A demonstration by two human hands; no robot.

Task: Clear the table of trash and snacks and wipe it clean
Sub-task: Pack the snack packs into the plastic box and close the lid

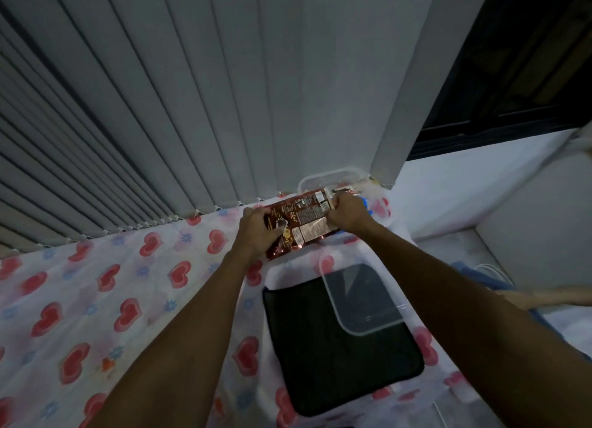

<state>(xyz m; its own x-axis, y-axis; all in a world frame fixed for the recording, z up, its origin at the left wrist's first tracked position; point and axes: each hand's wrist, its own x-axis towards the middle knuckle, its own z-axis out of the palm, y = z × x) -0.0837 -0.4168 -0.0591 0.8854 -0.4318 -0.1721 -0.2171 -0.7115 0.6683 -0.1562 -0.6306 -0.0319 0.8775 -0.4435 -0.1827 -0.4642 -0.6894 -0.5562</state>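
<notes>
A dark red snack packet [304, 217] with white label panels is held above the far edge of the table. My left hand [258, 232] grips its lower left end. My right hand [347, 214] grips its upper right end, fingers closed over the seal. Behind the packet stands a clear plastic container [333, 176], with blue and white items partly hidden behind my right hand. The table [128, 286] is covered by a white cloth printed with red hearts and blue flowers.
A black square pad [320, 357] lies on the cloth near me, with a clear plastic lid [358, 296] resting over its far right corner. Vertical blinds [192, 91] hang right behind the table. A dark window [512, 59] and white wall are at the right.
</notes>
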